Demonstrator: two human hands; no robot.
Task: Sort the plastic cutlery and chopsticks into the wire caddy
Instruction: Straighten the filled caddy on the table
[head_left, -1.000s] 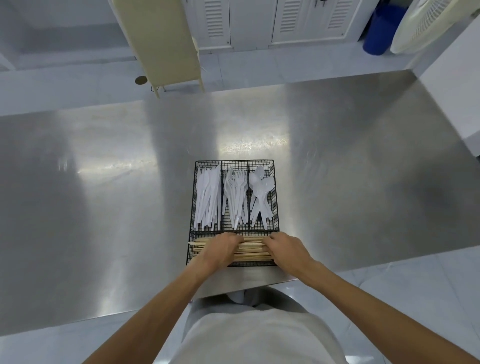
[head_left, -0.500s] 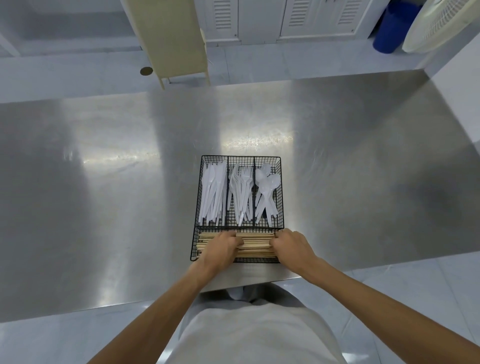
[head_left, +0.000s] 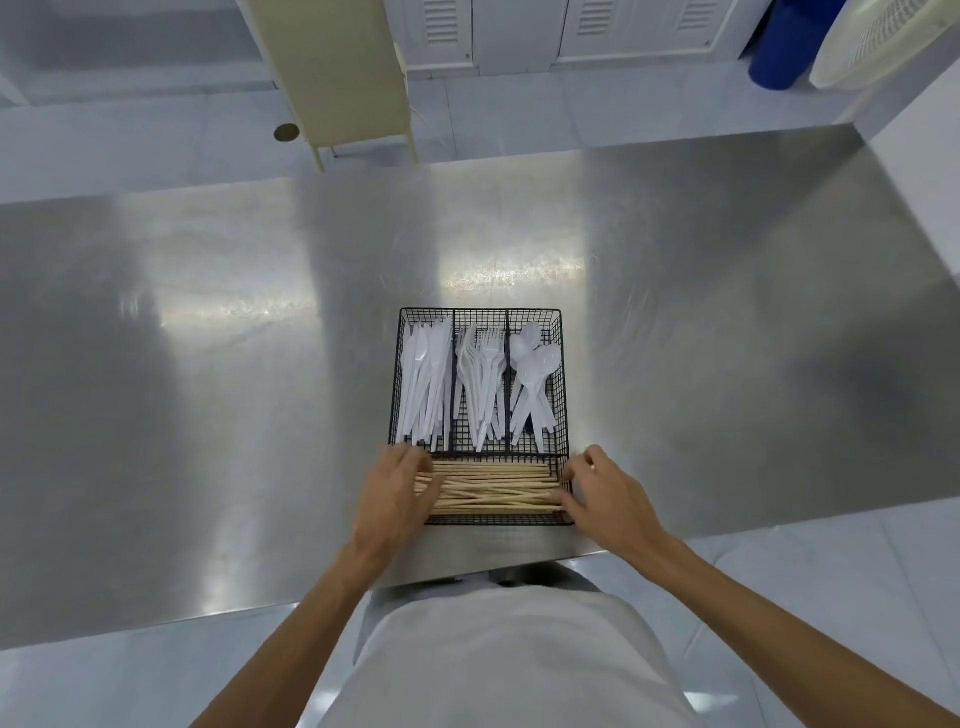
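Sorting looked nearly done as the left hand (head_left: 397, 493) lay flat, grasping nothing, on the chopsticks (head_left: 493, 491) in the wire caddy's (head_left: 480, 312) near compartment, the right hand (head_left: 608, 499) loosely curled, empty, nudging their far ends, the next move likely needing only a gentle squaring-up.

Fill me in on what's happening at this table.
A person is tidying the light wooden chopsticks lying crosswise in the near compartment of the black wire caddy on the stainless steel table. The left hand rests on their left ends; the right hand, fingers loosely curled, touches their right ends. White plastic knives, forks and spoons lie sorted in the three far compartments, left to right.
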